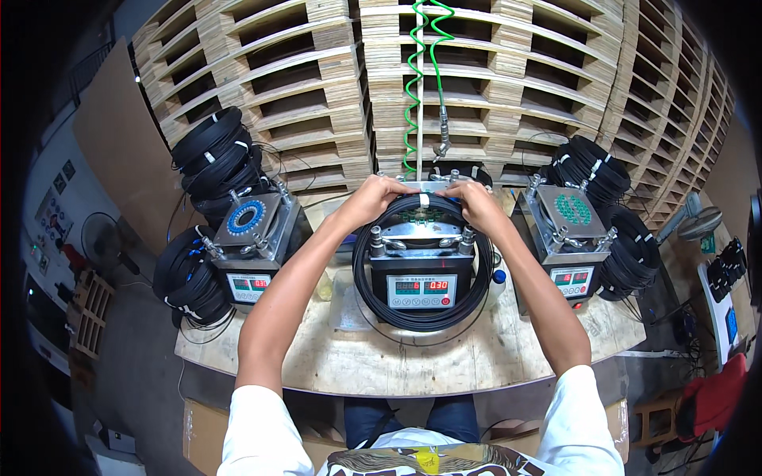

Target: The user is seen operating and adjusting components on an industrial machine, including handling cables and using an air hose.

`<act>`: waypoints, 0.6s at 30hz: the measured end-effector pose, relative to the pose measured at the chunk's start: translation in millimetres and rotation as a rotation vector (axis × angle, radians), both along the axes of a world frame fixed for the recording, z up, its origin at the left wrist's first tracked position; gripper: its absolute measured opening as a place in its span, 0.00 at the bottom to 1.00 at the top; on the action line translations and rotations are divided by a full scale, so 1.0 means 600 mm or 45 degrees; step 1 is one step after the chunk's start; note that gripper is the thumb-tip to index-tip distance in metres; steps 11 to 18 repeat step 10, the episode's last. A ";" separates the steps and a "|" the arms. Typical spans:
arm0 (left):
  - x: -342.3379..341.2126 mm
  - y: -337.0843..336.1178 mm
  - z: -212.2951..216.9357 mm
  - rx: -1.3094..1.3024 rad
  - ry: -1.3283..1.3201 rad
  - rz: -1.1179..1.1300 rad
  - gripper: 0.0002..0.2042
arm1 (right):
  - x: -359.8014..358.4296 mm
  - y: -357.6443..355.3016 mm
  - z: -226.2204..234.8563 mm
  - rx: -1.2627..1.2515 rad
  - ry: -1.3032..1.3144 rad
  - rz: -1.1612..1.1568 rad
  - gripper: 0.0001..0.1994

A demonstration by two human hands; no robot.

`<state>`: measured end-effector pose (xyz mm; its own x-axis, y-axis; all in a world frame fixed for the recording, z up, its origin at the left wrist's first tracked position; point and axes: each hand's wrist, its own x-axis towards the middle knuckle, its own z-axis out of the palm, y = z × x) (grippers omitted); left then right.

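Note:
A coil of black cable (361, 274), with a white tie at its far side, hangs around the front of the middle bench machine (421, 264). That machine has a metal top with clamps and a lit digital panel. My left hand (371, 200) reaches to the machine's far side, fingers closed at the coil's far edge. Opposite it, my right hand (475, 204) is closed too, its fingertips close to the left ones. Whatever they pinch is too small and partly hidden to name; a bit of green shows between them.
A similar machine with a blue ring (244, 216) stands left, another with green pieces (572, 209) right. Black cable coils (194, 278) are piled beside both. A blue-capped bottle (498, 278) stands near the middle machine. A green spiral hose (413, 87) hangs before stacked pallets (333, 87).

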<state>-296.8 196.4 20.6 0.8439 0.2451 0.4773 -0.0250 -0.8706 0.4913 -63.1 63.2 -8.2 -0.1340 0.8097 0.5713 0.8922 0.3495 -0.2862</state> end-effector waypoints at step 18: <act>-0.006 -0.081 -0.001 0.394 0.343 0.416 0.28 | -0.098 -0.044 0.055 -0.490 -0.335 -0.589 0.34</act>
